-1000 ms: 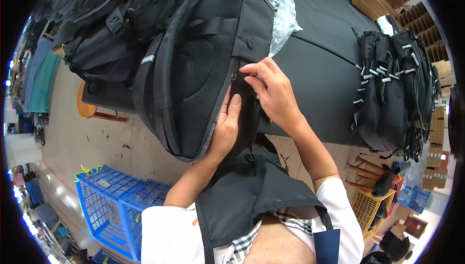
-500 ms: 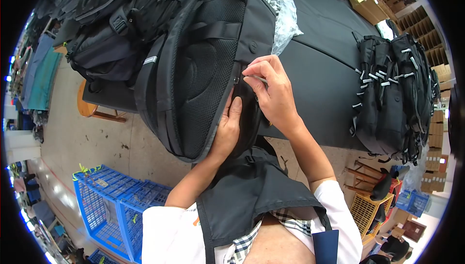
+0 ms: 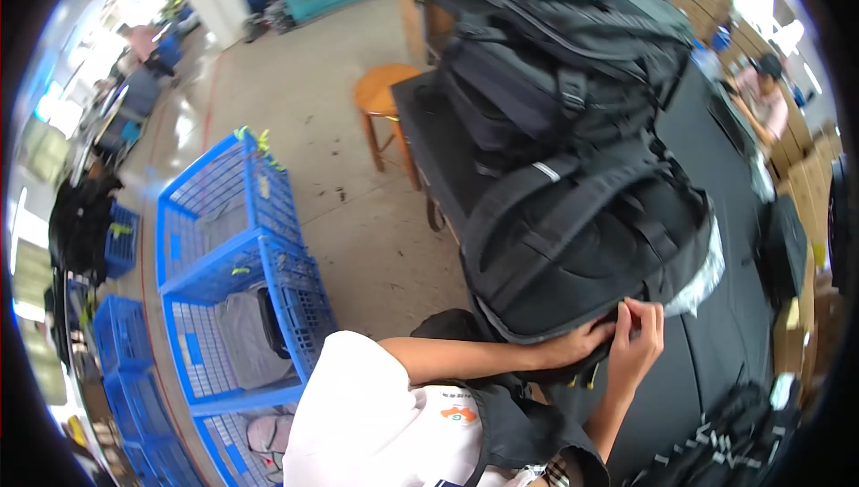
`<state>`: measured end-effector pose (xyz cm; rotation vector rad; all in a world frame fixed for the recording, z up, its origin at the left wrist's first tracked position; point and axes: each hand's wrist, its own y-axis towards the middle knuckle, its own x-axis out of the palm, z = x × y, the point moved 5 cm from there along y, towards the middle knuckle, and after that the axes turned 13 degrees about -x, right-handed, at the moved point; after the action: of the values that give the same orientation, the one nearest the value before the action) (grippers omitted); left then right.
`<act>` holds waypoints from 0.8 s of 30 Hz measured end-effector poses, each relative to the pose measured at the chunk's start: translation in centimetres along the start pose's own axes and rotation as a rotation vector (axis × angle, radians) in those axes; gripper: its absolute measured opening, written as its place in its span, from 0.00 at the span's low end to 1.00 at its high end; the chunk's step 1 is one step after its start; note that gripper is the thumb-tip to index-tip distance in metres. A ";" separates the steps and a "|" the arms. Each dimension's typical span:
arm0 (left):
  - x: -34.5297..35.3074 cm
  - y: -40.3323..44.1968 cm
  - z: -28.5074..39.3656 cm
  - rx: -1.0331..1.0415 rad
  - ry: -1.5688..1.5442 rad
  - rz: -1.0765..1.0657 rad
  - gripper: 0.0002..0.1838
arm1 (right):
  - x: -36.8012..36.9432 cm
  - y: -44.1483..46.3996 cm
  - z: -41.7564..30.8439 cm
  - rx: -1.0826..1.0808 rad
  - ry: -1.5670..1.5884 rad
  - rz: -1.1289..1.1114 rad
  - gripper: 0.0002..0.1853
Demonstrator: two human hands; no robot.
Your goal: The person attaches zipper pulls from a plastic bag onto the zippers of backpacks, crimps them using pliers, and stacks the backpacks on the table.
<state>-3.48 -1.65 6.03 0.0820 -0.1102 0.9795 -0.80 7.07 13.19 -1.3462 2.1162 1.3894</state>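
Observation:
A black backpack lies in front of me on the black-covered table, its mesh back panel and shoulder straps facing up. My left hand is closed on the backpack's near side, some fingertips hidden by the fabric. Beside it, my right hand is pinched at the same side edge; whatever is between thumb and fingers is too small to make out. A clear plastic bag shows beyond the backpack's far right side.
Black backpacks are heaped beyond mine. Blue plastic crates stand on the floor to the left, near a wooden stool. More black bags lie at lower right on the table. A co-worker is across it.
My view has swung left, bringing the crates, stool and co-worker in. The backpack now appears lower and further right. Both hands stay at its side edge, the right still pinched.

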 end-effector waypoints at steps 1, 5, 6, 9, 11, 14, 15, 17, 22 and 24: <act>-0.1 0.0 -0.1 -0.016 -0.014 -0.045 0.18 | 0.0 -0.2 -0.5 0.001 0.046 -0.016 0.05; 0.6 0.8 -1.9 -0.064 -0.292 -0.094 0.21 | 0.2 -1.1 -1.5 -0.037 0.123 -0.089 0.18; 0.7 0.9 -1.7 -0.114 -0.363 -0.183 0.19 | 0.4 -1.5 -1.8 -0.058 0.145 -0.097 0.18; -0.2 0.8 -0.4 -0.060 -0.136 -0.175 0.17 | 0.4 -1.9 -2.4 -0.102 0.046 -0.125 0.23; -0.1 0.8 -0.5 -0.147 -0.218 -0.185 0.20 | 0.1 -1.9 -2.4 -0.133 0.018 -0.117 0.24; -0.4 0.8 -1.1 -0.181 -0.109 -0.116 0.26 | -1.4 -3.3 -2.0 -0.154 0.002 0.042 0.23; -0.7 0.5 0.3 -0.100 -0.092 -0.014 0.29 | -2.5 -4.1 -1.7 -0.151 0.018 0.188 0.23; -1.2 0.1 0.8 -0.307 -0.126 -0.089 0.30 | -3.7 -6.8 1.1 -0.061 -0.059 0.255 0.21; -0.9 1.1 -1.2 -0.268 -0.135 0.021 0.32 | -0.7 -16.4 13.5 0.269 -0.300 0.165 0.24; -0.8 1.0 -0.8 -0.285 -0.157 0.007 0.27 | 3.1 -21.5 17.6 0.443 -0.314 0.009 0.31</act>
<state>-4.75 -1.69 5.17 -0.1036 -0.3925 0.9553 10.68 17.69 -10.00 -0.8841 2.0520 0.9747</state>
